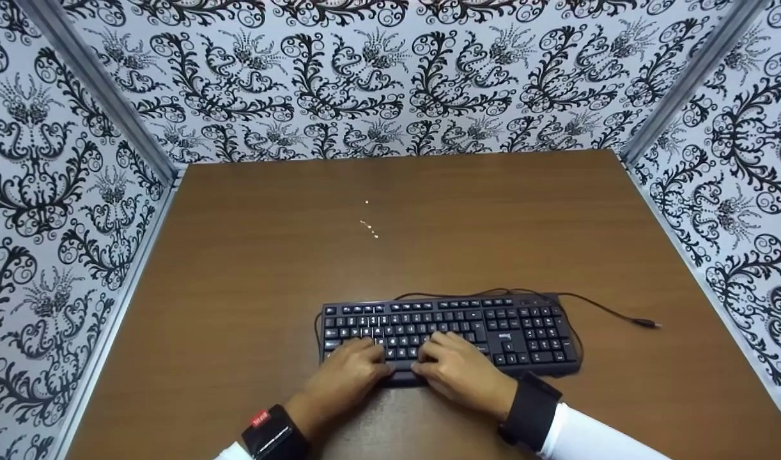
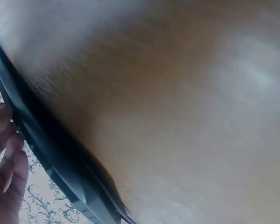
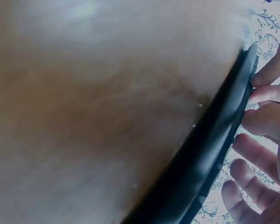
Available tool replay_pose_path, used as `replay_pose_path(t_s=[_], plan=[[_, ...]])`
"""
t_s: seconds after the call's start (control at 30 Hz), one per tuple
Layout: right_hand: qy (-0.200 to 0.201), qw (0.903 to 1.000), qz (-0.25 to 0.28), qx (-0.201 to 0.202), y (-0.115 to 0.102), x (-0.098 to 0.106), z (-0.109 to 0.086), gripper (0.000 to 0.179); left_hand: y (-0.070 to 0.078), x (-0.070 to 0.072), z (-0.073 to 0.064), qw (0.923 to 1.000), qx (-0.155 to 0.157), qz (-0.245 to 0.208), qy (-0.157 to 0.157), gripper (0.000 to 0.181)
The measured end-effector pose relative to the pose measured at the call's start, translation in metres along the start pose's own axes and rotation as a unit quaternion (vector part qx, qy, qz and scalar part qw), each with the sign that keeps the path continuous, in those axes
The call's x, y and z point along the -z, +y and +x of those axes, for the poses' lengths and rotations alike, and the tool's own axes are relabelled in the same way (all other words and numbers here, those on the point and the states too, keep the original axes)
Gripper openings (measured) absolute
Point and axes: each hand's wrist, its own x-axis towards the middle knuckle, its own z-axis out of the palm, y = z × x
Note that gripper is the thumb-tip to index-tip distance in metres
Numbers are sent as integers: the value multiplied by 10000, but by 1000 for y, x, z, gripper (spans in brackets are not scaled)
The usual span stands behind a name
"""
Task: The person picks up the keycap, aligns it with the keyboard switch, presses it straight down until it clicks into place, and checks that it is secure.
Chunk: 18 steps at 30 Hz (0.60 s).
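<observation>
A black keyboard (image 1: 509,338) lies on the brown table, its keys facing up. My left hand (image 1: 347,378) rests over the left part of the lower key rows, with its thumb near the space bar. Just right of the space bar's middle, my right hand (image 1: 466,372) has its fingertips on the keys. Both hands have relaxed, bent fingers and grip nothing. The left wrist view shows the keyboard's dark front edge (image 2: 60,144) beside fingers (image 2: 14,172). In the right wrist view the fingers (image 3: 256,156) reach along the same edge (image 3: 207,140). Exact key contact is partly hidden.
A black cable runs behind the keyboard and ends in a plug (image 1: 646,323) to its right. White patterned panels (image 1: 378,76) enclose the brown table (image 1: 269,255) at the back and sides. Small bright specks (image 1: 369,227) show on the tabletop.
</observation>
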Motion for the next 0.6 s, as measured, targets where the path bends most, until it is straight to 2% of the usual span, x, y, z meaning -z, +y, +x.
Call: replay_pose_path(t_s=[0.2,0.6], plan=[[5,9999,-112,42,-1,-2,-1,21,2,-4,0,10000,54,79,-18,14],[-71,9999,-41,133,1,2,1,21,1,-6,-1,9994,-2,24,357,12]])
